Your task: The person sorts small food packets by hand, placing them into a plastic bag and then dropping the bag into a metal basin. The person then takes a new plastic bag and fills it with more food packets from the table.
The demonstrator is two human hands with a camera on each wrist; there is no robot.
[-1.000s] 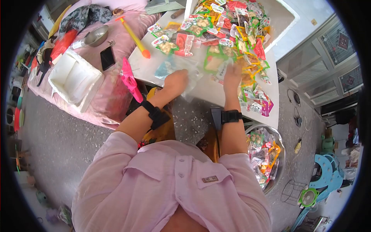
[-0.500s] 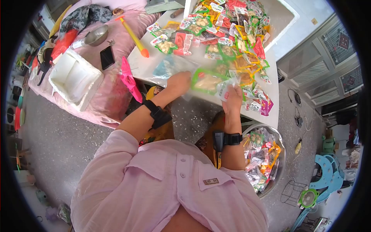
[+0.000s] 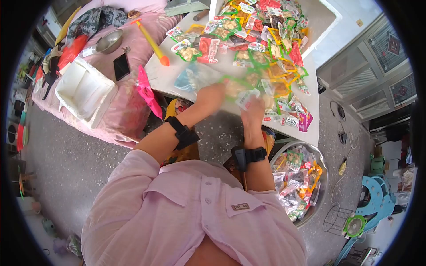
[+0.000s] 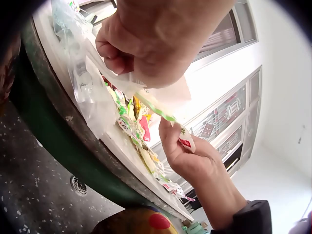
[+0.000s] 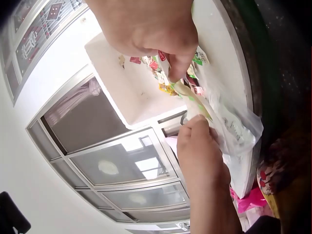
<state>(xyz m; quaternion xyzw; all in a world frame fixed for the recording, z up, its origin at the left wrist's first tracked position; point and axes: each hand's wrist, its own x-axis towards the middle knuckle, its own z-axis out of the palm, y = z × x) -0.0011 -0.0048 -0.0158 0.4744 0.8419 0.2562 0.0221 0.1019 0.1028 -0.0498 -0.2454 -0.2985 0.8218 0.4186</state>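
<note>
My right hand [image 3: 254,111] pinches one end of a green-edged food packet [image 3: 233,87], blurred in the head view, above the table's front edge. Close beside it, my left hand [image 3: 212,96] has its fingers curled on a clear plastic bag [image 4: 92,100], which hangs down in crumpled folds. In the left wrist view the packet stretches from the right thumb and fingers up to the left hand, overlapping the bag's edge. Behind the hands lies a pile of small food packets [image 3: 266,33] in red, green, yellow and clear wrappers.
A white foam box [image 3: 326,26] stands at the back of the white table [image 3: 155,73]. Below its right edge, a metal basin [image 3: 323,168] holds many packets. A yellow toy-like stick [image 3: 153,44] lies at the left, near a pink folded item [image 3: 148,93] and a bed with a phone [image 3: 121,66].
My right hand came off the pile with the green-edged packet and moved left and nearer the body, bringing it to my left hand. The left hand has shifted slightly, still holding the bag.
</note>
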